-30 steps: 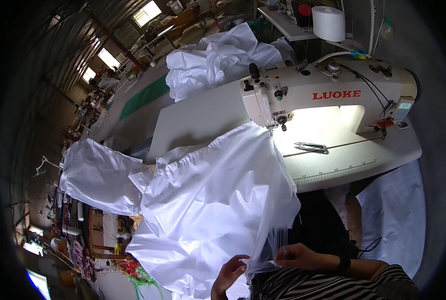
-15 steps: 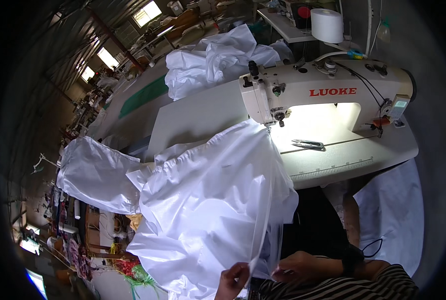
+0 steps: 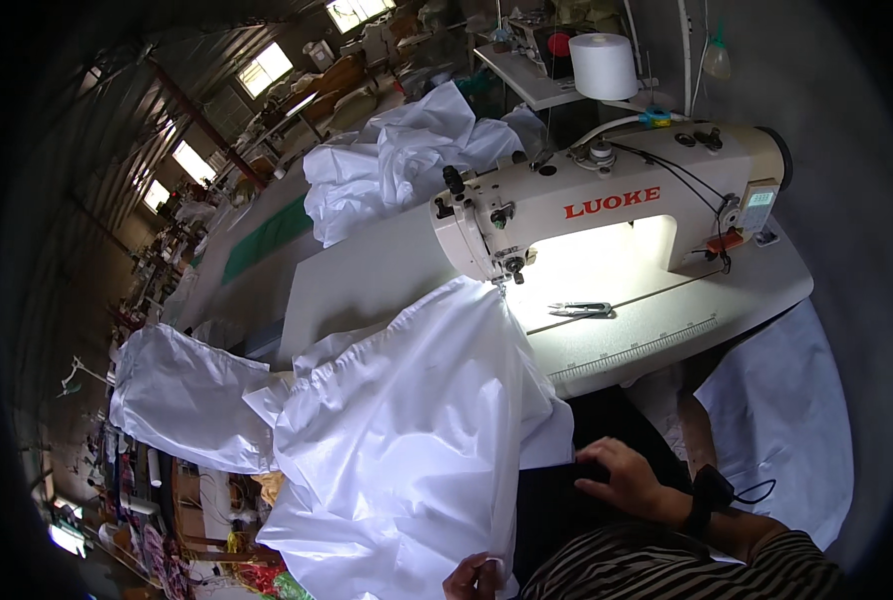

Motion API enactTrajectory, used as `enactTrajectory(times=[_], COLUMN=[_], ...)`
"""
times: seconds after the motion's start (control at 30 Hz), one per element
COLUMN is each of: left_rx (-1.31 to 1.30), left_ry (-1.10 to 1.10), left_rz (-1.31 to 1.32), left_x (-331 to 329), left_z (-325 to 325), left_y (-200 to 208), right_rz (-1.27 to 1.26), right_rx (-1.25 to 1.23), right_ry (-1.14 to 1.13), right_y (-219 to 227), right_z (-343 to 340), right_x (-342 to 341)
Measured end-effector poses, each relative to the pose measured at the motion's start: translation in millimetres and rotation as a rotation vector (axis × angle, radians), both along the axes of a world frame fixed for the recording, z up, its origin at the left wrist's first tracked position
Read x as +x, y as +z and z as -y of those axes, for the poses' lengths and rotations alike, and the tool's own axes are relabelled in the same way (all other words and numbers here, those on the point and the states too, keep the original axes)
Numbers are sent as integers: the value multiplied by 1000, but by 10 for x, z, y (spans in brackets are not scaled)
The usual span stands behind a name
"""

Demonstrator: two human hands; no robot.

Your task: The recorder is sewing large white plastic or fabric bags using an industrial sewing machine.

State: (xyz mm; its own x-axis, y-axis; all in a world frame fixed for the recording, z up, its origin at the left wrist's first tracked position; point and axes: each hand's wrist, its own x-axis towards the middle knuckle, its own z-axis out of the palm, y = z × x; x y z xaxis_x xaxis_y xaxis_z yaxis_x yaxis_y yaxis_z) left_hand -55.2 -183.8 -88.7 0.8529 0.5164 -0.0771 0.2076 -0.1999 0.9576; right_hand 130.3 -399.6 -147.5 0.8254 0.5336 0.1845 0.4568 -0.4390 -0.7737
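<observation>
A wide sheet of white fabric (image 3: 397,440) drapes from under the needle of the sewing machine (image 3: 607,200) down toward me, its surface full of folds. At the lower edge of the view, my left hand (image 3: 475,578) pinches the right-hand border of that fabric. My right hand (image 3: 625,482) hovers over my dark-clothed lap, a short way right of the cloth. Its fingers are apart and loosely bent, with nothing in them. On the lit machine bed lies a pair of thread snips (image 3: 580,310), out of reach of both hands.
A white thread cone (image 3: 604,66) stands behind the machine. More white cloth is heaped on the table (image 3: 397,160) at the back, and another white piece (image 3: 782,420) hangs at the right. A small control panel (image 3: 759,203) sits on the machine's right end.
My right hand has come away from the fabric edge, moving up, and its fingers have opened. My left hand stays on the border, slightly lower. The whole view has shifted a little.
</observation>
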Motion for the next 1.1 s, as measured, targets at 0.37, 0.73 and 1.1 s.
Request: enactTrajectory(times=[0.37,0.73,1.1], left_rx=[328,372,771], left_ry=[-200,-458,-536], left_rz=[262,-38,90], left_x=[160,164,302], left_z=[-100,294,316], left_y=[268,192,311], right_rz=[-211,408,-670], right_rx=[154,230,450], right_ry=[609,878,287], right_y=[-440,559,-82], right_z=[-198,-105,-590], right_x=[-468,-757,-158])
